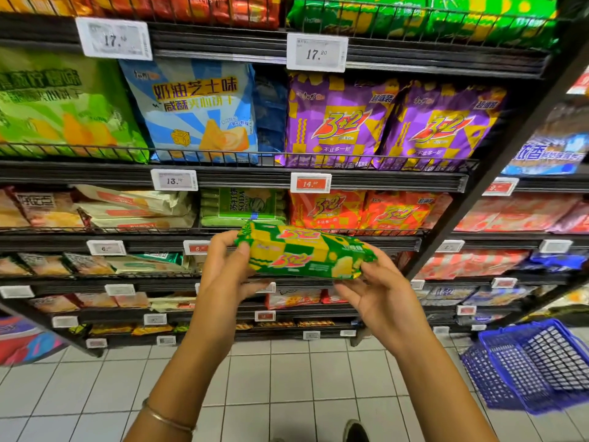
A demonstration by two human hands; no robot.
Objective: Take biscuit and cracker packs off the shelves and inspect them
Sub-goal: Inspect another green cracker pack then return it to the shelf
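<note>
Black wire-fronted shelves (318, 178) fill the upper and middle frame, stacked with snack bags. Pale floor tiles (287, 378) spread across the bottom. A blue basket (526, 368) sits tilted at the lower right. On the second shelf from the top, purple "3+2" bags (338, 122) stand right of centre, beside a blue-and-white bag (197, 110).

The green-and-yellow biscuit pack (306, 250) is off the shelves, held lengthwise in mid-frame in front of the orange packs (360, 212). The left grip (226, 269) is clamped on its left end, thumb on the front. The right grip (379, 291) is clamped on its right end, fingers curled beneath.

White price tags (316, 52) hang on the shelf rails. A thin bangle (165, 417) circles the left wrist.
</note>
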